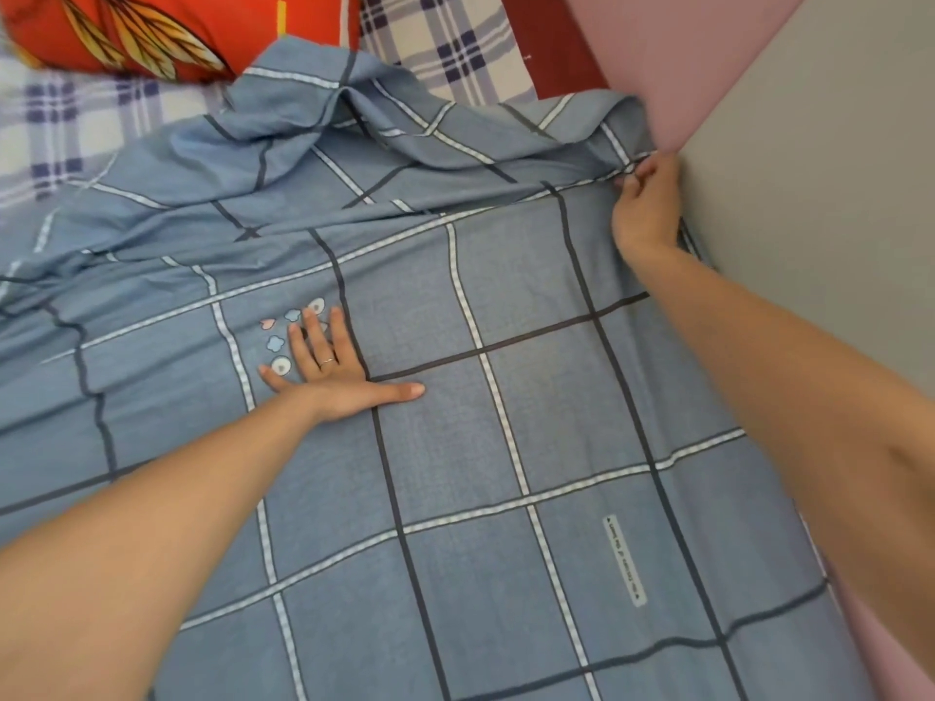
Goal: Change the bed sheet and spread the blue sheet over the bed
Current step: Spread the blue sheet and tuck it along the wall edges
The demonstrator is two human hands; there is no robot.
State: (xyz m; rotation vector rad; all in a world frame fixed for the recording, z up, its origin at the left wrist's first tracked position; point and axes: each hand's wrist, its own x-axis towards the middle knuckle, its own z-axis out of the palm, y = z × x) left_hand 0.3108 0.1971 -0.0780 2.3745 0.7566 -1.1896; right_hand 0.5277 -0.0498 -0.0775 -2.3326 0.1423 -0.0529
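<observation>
Presently spreading: right hand point(645, 204) in a pinching grip on the blue sheet point(506, 422) edge, left hand point(329, 366) flat with fingers spread, pressing the cloth.

From the right-hand pinch at the upper right of the frame, beside the wall point(835, 169), the sheet runs smooth down the centre and lower frame but lies bunched toward the upper left, short of the red pillow point(167, 27) and the checked sheet point(66, 129) beneath. Judged next: draw the bunched end up toward the pillow.
</observation>
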